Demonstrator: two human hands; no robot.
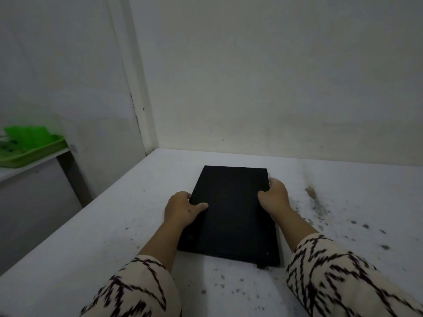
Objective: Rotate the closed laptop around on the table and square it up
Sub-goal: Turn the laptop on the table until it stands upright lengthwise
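A closed black laptop [231,213] lies flat on the white table [114,236], its long side running away from me and its short edge toward the far wall. My left hand [180,209] grips the laptop's left edge, thumb on the lid and fingers curled around the side. On the opposite side, my right hand [273,197] holds the right edge the same way, a little farther back. Both forearms wear patterned cream and black sleeves.
The table stands in a corner, with walls at the back and at the left. Dark specks and a brown stain [311,192] mark the table to the right of the laptop. A green tray [29,149] sits on a lower shelf at the far left.
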